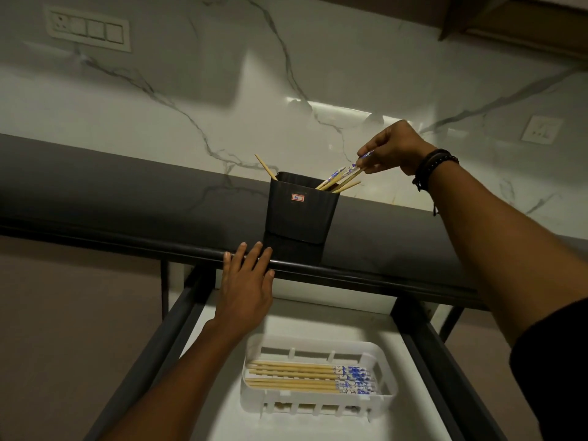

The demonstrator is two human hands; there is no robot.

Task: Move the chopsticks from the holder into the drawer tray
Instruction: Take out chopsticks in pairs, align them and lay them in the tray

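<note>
The right hand point(393, 148) is pinching the blue-patterned top of a chopstick point(351, 171) leaning out of the black holder point(300, 210), which is standing on the dark bench point(127, 198). The left hand point(246, 281) is lying flat and open on the bench edge at about seven o'clock from the holder, gripping nothing. More chopsticks are lying side by side in the white tray point(386, 381) in the open drawer point(420, 338), at six o'clock. These sticks look light, stiff and smooth, so a fingertip grip near the patterned end, as here, should lift one cleanly, though several are crossing and may drag along.
</note>
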